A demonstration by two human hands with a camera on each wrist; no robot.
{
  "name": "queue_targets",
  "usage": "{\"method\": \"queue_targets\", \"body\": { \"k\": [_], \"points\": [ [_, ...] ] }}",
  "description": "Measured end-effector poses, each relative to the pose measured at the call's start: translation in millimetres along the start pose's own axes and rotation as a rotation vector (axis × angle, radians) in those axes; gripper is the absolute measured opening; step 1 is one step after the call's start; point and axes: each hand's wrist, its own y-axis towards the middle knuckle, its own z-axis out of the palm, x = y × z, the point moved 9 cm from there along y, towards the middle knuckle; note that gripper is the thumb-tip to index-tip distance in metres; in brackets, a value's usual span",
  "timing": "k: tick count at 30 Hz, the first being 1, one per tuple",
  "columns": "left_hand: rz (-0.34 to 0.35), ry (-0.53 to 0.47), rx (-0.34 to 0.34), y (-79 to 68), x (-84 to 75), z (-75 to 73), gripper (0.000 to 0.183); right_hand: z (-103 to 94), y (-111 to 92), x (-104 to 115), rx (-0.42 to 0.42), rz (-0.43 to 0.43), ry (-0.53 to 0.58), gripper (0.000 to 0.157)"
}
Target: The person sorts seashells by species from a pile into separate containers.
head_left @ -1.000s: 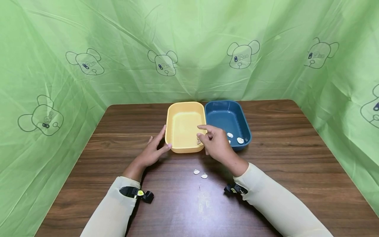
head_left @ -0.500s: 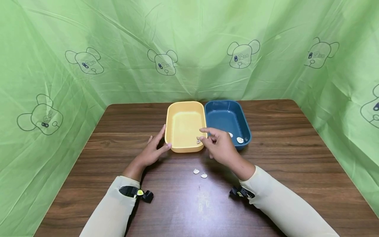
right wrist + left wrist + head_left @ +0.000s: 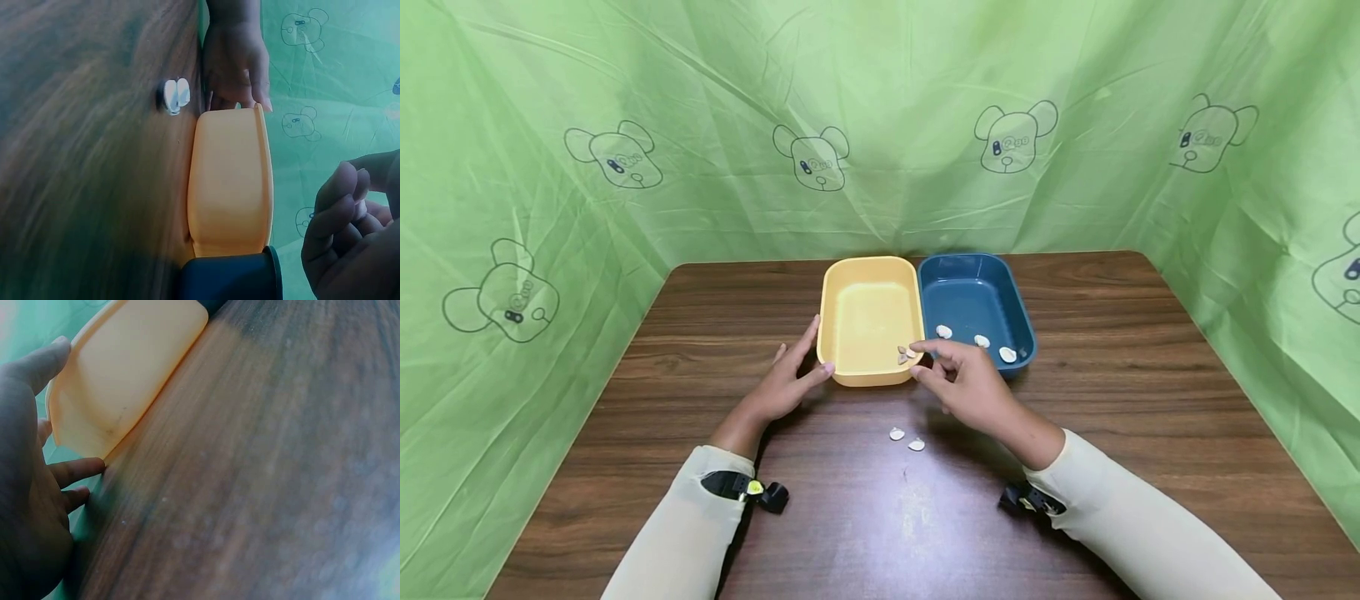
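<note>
My left hand (image 3: 786,379) rests against the near left corner of a yellow tray (image 3: 871,379), thumb and fingers extended along its rim and side. In the left wrist view the fingers (image 3: 78,470) touch the tray wall. Over the tray's near right corner is my right hand (image 3: 966,379), thumb and index finger apart with nothing seen between them. Just by its fingertips, a few small tan and whitish seashells (image 3: 902,359) lie inside. A blue tray (image 3: 1028,321) stands directly to the right, holding white seashells (image 3: 982,341) near its front.
Two white seashells (image 3: 916,445) lie on the wooden table (image 3: 1120,375) in front of the yellow tray. A green curtain (image 3: 910,200) with printed bear heads hangs behind the table and along both sides.
My right hand has drawn back toward the right and nearer to me. Another seashell now shows in the yellow tray, and one more is uncovered in the blue tray. My left hand stays put.
</note>
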Motion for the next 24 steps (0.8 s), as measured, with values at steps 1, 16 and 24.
{"method": "queue_targets", "body": {
  "k": [1, 16, 24],
  "points": [
    [0.0, 0.0, -0.001, -0.2, 0.1, -0.4, 0.089, 0.0, -1, 0, 0.004, -0.007, -0.01, 0.031],
    [0.012, 0.005, -0.003, -0.1, 0.2, -1.6, 0.089, -0.8, -21, 8, 0.009, -0.143, -0.137, 0.025],
    [0.005, 0.005, -0.001, 0.2, 0.7, 0.0, 0.089, 5.5, -30, 0, 0.136, -0.18, -0.17, 0.021]
  ]
}}
